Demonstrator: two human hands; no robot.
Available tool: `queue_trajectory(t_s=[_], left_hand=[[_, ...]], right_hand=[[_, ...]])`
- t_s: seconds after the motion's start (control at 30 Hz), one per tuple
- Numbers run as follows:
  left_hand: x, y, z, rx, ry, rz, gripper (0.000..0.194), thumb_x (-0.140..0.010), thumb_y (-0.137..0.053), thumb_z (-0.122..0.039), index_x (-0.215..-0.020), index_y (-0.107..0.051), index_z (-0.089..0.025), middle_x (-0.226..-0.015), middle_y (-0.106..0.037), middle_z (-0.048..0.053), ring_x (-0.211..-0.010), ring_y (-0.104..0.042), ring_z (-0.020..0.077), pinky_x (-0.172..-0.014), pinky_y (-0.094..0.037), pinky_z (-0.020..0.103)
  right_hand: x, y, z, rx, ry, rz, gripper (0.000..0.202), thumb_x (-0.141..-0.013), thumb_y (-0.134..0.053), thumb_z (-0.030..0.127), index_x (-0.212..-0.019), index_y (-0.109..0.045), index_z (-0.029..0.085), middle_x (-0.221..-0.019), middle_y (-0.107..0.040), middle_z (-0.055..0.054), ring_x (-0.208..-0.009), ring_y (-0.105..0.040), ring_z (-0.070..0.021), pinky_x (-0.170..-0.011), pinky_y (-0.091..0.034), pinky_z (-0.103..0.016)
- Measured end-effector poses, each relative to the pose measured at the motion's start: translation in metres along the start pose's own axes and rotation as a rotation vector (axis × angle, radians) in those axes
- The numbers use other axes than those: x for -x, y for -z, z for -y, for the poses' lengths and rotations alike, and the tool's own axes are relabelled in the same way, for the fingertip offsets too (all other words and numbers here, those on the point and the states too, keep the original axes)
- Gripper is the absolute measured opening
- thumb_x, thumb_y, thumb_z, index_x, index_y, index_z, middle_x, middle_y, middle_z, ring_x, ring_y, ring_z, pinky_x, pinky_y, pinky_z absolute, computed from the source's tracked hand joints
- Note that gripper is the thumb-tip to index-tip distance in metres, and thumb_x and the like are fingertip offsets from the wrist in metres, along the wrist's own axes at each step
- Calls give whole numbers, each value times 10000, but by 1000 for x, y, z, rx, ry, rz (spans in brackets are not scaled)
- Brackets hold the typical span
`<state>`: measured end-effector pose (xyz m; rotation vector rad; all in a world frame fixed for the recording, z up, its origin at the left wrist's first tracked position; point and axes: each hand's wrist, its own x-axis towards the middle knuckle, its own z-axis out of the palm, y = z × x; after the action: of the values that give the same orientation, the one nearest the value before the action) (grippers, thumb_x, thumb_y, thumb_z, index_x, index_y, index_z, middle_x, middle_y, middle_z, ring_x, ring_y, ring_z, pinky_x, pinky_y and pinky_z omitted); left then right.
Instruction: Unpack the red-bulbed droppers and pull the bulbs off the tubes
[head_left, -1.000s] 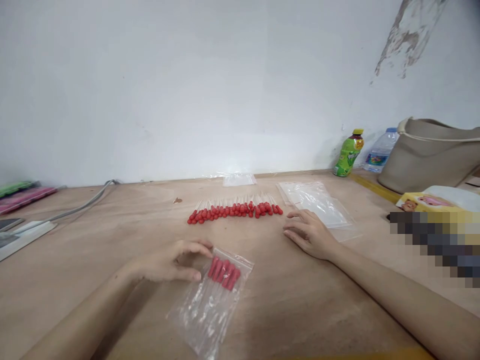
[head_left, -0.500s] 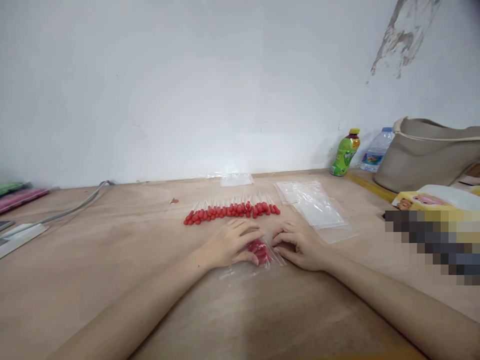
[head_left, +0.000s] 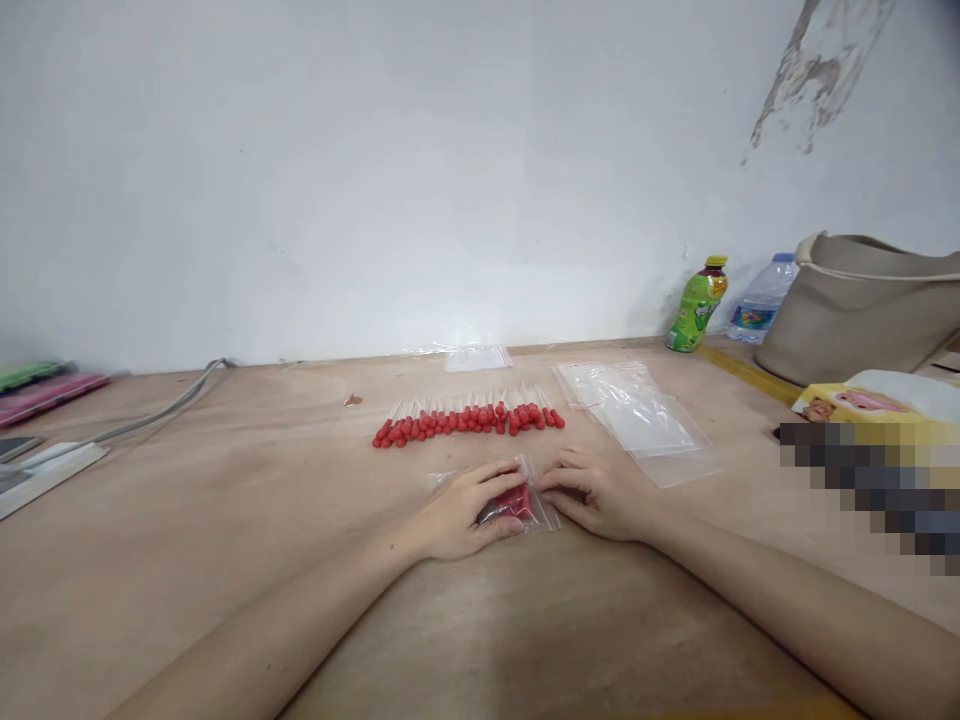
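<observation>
A small clear zip bag [head_left: 519,504] with something red inside lies on the table between my hands. My left hand [head_left: 461,510] is curled over its left part, thumb on the near side and fingers on the far side, covering some of the bag. At the bag's right edge, the fingertips and thumb of my right hand [head_left: 604,495] are drawn together on the clear plastic. Just beyond the hands lies a row of red-tipped sticks [head_left: 450,422], their pale thin ends pointing to the wall.
Flat clear bags [head_left: 637,410] lie to the right of the sticks, and more bags [head_left: 478,358] by the wall. A green bottle [head_left: 697,308], water bottle [head_left: 761,300], beige bag [head_left: 855,310] and yellow pack [head_left: 862,402] stand right. A grey cable [head_left: 169,408] runs at left.
My left hand has come slightly nearer to me, and the bag has turned and bunched under it. The right hand has barely moved at the bag's edge. The view has shifted slightly.
</observation>
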<state>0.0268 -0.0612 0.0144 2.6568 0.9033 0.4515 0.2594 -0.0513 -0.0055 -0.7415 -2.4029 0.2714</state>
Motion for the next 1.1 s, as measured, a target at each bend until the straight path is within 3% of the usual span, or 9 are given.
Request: queue_trajectory(t_s=[0.27, 0.5, 0.6, 0.7, 1.0, 1.1], left_hand=[[3, 2, 11, 37, -24, -18, 480, -840, -465, -431, -1276, -417, -237, -1346, -402, 69, -1215, -404, 198, -1009, -344, 343], [-4, 6, 10, 76, 37, -102, 364, -885, -403, -377, -1202, -475, -212, -1207, -535, 56, -1108, -485, 172, -954, -383, 329], [-6, 6, 10, 74, 53, -117, 432, -833, -486, -424, -1209, -461, -213, -1181, -541, 68, -1075, -498, 197, -925, -397, 350], [-7, 5, 9, 75, 68, -132, 507, -778, -552, -459, -1206, -458, -205, -1150, -549, 80, -1037, -514, 216, -889, -415, 360], [-3, 4, 11, 96, 73, -144, 511, -771, -564, -458, -1206, -455, -212, -1158, -539, 82, -1042, -509, 218, -899, -411, 375], [-7, 5, 12, 111, 47, -145, 454, -822, -515, -403, -1230, -438, -219, -1166, -534, 79, -1060, -502, 203, -915, -408, 368]], right_hand=[[-21, 4, 5, 152, 11, 10, 171, -842, -458, 201, -832, -629, 196, -793, -591, -49, -816, -524, -168, -767, -419, -322], [-24, 3, 6, 242, -1, -12, 151, -828, -461, 151, -855, -608, 174, -808, -581, -53, -811, -503, -166, -769, -406, -323], [-24, 4, 4, 288, 36, 0, 201, -828, -468, 145, -943, -623, 203, -817, -585, -46, -809, -493, -163, -770, -391, -318], [-25, 3, 0, 326, 111, 19, 209, -844, -453, 152, -871, -649, 221, -785, -590, -35, -793, -487, -157, -779, -369, -326], [-21, -1, -4, 398, 132, -107, 204, -823, -430, 116, -840, -626, 172, -780, -577, -49, -770, -456, -157, -763, -358, -331], [-21, -7, -7, 362, 154, -203, 199, -831, -428, 123, -830, -619, 180, -782, -575, -44, -759, -449, -153, -744, -361, -322]])
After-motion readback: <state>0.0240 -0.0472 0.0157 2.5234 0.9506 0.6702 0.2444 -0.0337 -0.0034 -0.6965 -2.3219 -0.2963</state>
